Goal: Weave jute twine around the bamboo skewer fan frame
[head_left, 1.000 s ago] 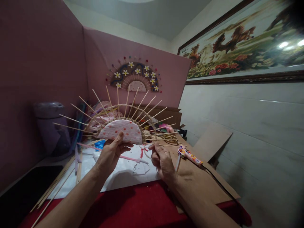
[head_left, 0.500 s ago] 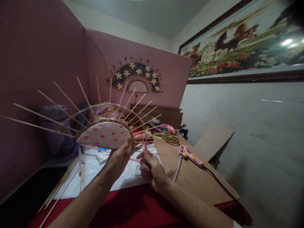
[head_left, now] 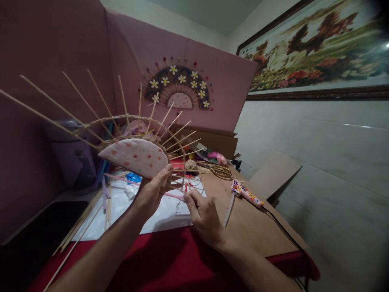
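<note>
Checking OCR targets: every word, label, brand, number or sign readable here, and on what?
Nothing legible.
Framed picture: small dark marks at upper left, too small to read.
Glue gun: coloured pattern, no lettering visible.
Half-round piece in the left hand: reddish spots, no lettering visible.

No readable text; marks [head_left: 247, 51] on the framed picture [head_left: 306, 61] are too small to tell.

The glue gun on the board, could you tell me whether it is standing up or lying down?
Lying down: the glue gun rests lengthwise along the board.
</note>
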`<action>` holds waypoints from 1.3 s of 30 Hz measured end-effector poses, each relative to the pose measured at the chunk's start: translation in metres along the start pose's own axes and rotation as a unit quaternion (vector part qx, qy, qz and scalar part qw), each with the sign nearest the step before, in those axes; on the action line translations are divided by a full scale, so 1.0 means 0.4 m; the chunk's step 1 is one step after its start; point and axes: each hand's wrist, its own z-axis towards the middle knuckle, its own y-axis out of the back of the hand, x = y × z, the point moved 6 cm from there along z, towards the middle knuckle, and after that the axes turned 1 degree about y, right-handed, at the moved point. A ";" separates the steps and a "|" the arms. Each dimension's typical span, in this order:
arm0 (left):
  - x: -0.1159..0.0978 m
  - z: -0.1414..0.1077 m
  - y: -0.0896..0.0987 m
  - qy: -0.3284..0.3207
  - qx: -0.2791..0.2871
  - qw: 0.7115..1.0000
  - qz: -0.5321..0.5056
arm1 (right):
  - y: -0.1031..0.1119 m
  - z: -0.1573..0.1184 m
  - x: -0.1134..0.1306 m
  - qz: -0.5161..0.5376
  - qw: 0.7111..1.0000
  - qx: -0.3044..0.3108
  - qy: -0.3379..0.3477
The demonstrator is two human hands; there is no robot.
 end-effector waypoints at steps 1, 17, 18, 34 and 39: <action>0.001 0.001 0.002 0.012 -0.004 1.000 0.008 | 0.012 0.001 0.003 -0.025 0.999 -0.013 0.017; 0.055 0.001 -0.001 0.156 0.115 0.980 0.053 | 0.047 0.024 -0.011 -0.074 0.992 -0.032 0.100; 0.055 0.002 0.000 0.157 0.114 0.980 0.047 | 0.048 0.025 -0.012 -0.075 0.992 -0.036 0.098; 0.042 0.003 0.009 0.143 0.066 0.987 0.015 | 0.073 0.036 -0.045 -0.114 0.989 -0.064 0.070; 0.038 0.003 0.010 0.140 0.065 0.988 0.010 | 0.088 0.050 -0.059 -0.060 0.993 -0.059 0.083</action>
